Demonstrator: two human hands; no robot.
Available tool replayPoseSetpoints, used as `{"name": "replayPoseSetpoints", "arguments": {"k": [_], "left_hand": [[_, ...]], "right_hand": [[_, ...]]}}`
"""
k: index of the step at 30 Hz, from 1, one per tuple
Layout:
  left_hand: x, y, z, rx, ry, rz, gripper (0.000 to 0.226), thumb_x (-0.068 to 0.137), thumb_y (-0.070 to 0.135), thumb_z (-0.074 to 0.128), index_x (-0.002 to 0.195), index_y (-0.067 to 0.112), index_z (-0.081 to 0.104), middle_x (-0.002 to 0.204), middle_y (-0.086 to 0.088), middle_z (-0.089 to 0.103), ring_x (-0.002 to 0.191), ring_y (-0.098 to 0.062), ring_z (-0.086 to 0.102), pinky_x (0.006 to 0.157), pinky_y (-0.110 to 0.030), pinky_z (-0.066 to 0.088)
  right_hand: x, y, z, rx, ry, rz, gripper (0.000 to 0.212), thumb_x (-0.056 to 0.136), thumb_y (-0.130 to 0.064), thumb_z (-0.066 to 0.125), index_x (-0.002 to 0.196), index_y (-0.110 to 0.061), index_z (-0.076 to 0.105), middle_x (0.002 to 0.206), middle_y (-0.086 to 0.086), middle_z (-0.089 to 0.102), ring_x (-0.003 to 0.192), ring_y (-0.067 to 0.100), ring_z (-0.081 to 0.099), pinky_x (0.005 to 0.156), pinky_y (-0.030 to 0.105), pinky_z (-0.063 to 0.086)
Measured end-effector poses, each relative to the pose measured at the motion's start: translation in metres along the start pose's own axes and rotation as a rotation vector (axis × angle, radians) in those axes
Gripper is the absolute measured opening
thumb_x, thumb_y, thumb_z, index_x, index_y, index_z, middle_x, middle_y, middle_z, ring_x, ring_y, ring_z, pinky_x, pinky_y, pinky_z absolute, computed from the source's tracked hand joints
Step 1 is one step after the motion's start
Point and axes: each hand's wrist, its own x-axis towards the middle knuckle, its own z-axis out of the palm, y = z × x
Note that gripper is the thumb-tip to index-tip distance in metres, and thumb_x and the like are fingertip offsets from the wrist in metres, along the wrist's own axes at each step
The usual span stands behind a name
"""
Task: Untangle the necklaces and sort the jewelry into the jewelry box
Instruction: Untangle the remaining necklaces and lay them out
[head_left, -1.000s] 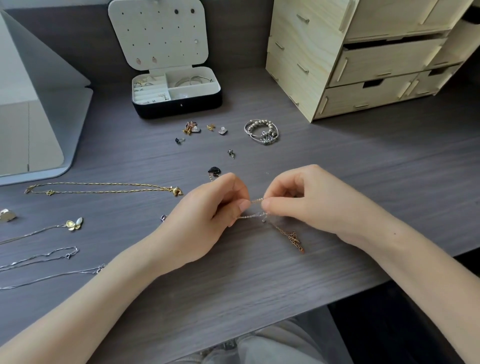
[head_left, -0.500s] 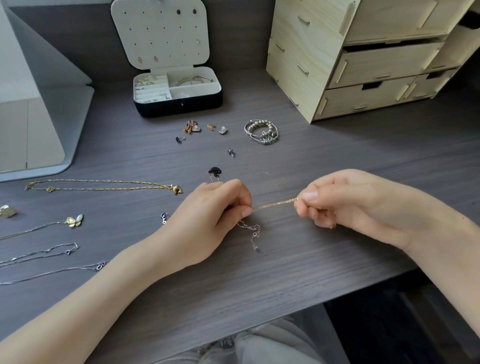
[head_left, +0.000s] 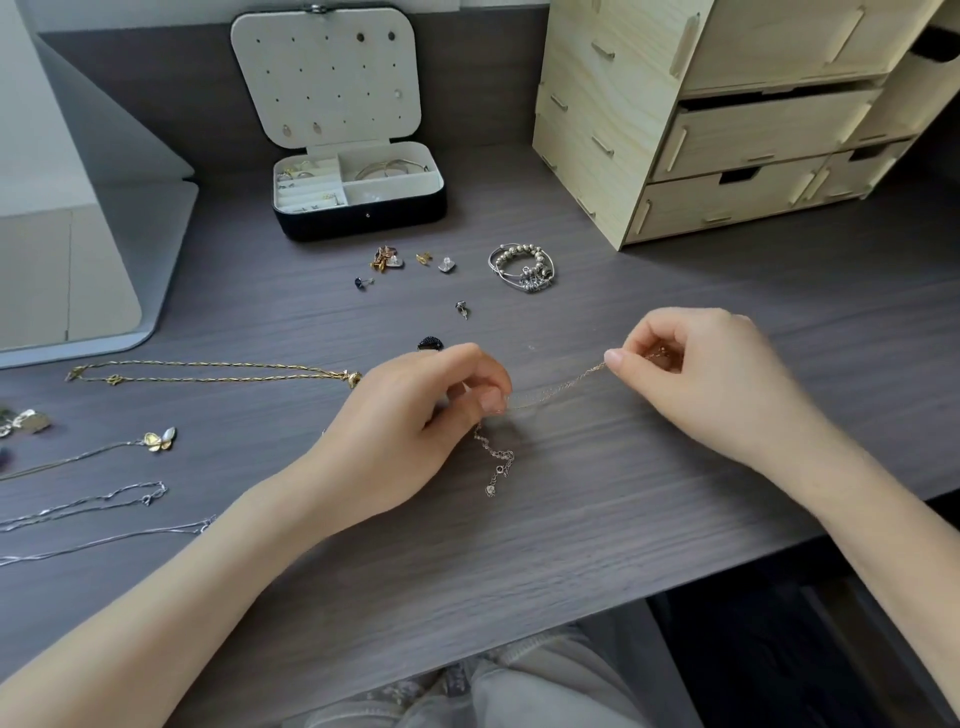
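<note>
A thin gold chain (head_left: 558, 391) stretches between my two hands above the dark wooden desk. My left hand (head_left: 415, 421) pinches its left end, and a short silver chain tail (head_left: 496, 460) hangs from those fingers onto the desk. My right hand (head_left: 696, 379) pinches the chain's right end, fingers curled. The open jewelry box (head_left: 358, 208) stands at the back with rings and bangles inside. A gold necklace (head_left: 218, 370), a butterfly pendant necklace (head_left: 158, 439) and two silver chains (head_left: 88, 501) lie stretched out at the left.
Loose earrings (head_left: 387, 258) and a black charm (head_left: 430, 343) lie between the box and my hands. Beaded silver bracelets (head_left: 522, 266) sit beside a pale wooden drawer unit (head_left: 727, 119). A grey stand (head_left: 78, 234) fills the left. The desk's front edge runs lower right.
My right hand has drawn away to the right and slightly up, pulling the gold chain out taut from my left hand. The silver tail now hangs below my left fingers.
</note>
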Motion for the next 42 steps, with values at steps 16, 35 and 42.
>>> {"name": "replayPoseSetpoints", "arguments": {"k": [16,35,42], "left_hand": [[-0.018,-0.018,-0.013,0.29,0.028,0.007,0.018,0.082,0.028,0.056,0.094,0.027,0.07,0.084,0.015,0.053,0.076,-0.004,0.045,0.069,-0.005,0.033],[-0.022,-0.018,-0.016,0.283,-0.003,-0.02,0.021,0.084,0.018,0.05,0.094,0.024,0.068,0.084,0.011,0.051,0.076,-0.009,0.041,0.067,-0.012,0.03],[-0.022,-0.019,-0.015,0.28,0.028,-0.047,0.022,0.084,0.017,0.048,0.093,0.021,0.068,0.084,0.011,0.049,0.075,-0.006,0.038,0.07,-0.006,0.032]], "right_hand": [[-0.025,-0.027,0.041,0.043,-0.27,-0.608,0.02,0.081,-0.044,0.047,0.076,-0.028,0.058,0.075,-0.016,0.049,0.075,0.007,0.042,0.072,0.018,0.029],[0.01,-0.046,0.02,0.041,-0.371,-0.499,0.006,0.08,-0.031,0.068,0.077,-0.03,0.064,0.067,-0.013,0.057,0.068,0.006,0.051,0.061,0.015,0.035],[0.015,-0.056,0.034,-0.048,-0.423,-0.467,0.011,0.083,-0.03,0.063,0.074,-0.03,0.059,0.068,-0.011,0.058,0.065,0.001,0.049,0.061,0.012,0.034]]}}
